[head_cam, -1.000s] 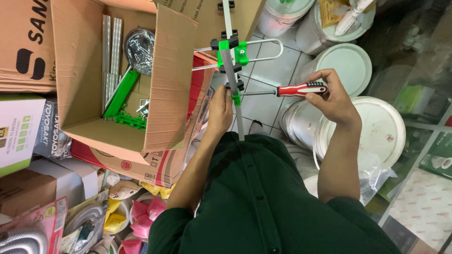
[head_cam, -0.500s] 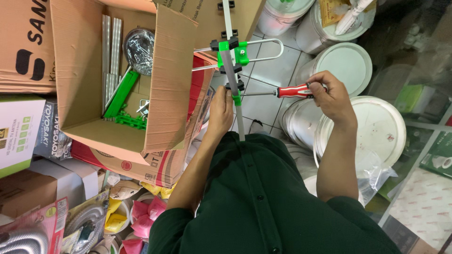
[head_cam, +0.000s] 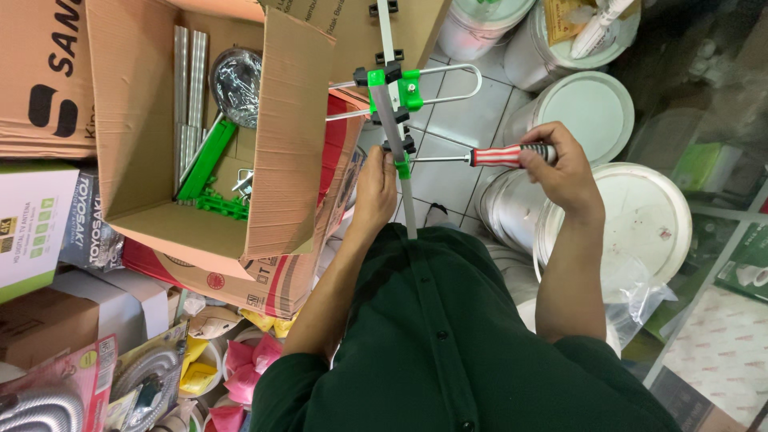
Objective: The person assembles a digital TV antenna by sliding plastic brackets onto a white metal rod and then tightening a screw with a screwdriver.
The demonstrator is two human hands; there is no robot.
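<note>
Two bare hands work on a grey metal antenna boom point(head_cam: 394, 120) seen from above, over the person's dark green shirt. The boom runs nearly upright through the middle of the view, its long axis leaning slightly from upper left down toward the person's chest, where its lower end disappears against the shirt. The left hand point(head_cam: 376, 192) wraps around the boom just below a small green clamp point(head_cam: 402, 166), fingers closed on it. The right hand point(head_cam: 564, 164) closes around the red and white striped handle of a screwdriver point(head_cam: 492, 155), which lies almost level, at a right angle to the boom, its thin shaft pointing left with the tip at the green clamp. The left hand sits right beside that clamp; the right hand is well apart from it, out at the handle's end.

Higher on the boom, a larger green bracket point(head_cam: 410, 90) holds a silver wire loop point(head_cam: 448, 84). An open cardboard box point(head_cam: 292, 136) of green and metal parts stands to the left; white lidded buckets point(head_cam: 640, 216) stand to the right.

Whether the tip sits in a screw head is too small to tell. The boom's top is cut off by the frame edge.
</note>
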